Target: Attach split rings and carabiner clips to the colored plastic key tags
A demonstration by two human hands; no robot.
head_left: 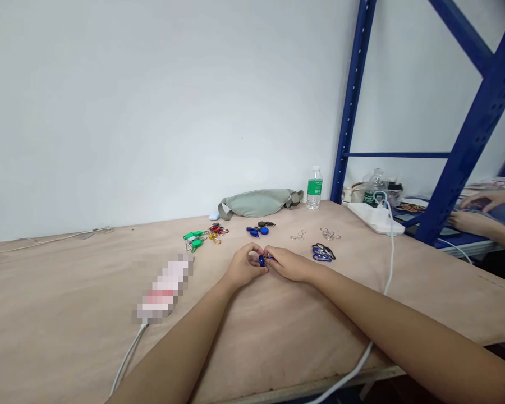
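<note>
My left hand point(244, 266) is closed around a round blue badge reel point(261, 261) over the middle of the table. Close against it, my right hand point(287, 264) pinches a small blue piece point(270, 257) beside the reel; its shape is mostly hidden by the fingers. Beyond my hands lie blue reels point(264, 230) with dark ones. Green reels point(197, 243) rest to the left, near red ones point(217, 229) and a yellow one point(214, 238). On the right are blue and black carabiners point(322, 253) and small metal rings point(330, 234).
A grey-green waist bag point(258, 203) and a water bottle point(314, 189) stand by the wall. A white cable point(390, 264) runs from a power strip point(374, 217) under my right forearm. A blurred pink-white object point(164, 289) lies left. Another person's hands point(475, 216) are far right, beyond a blue post.
</note>
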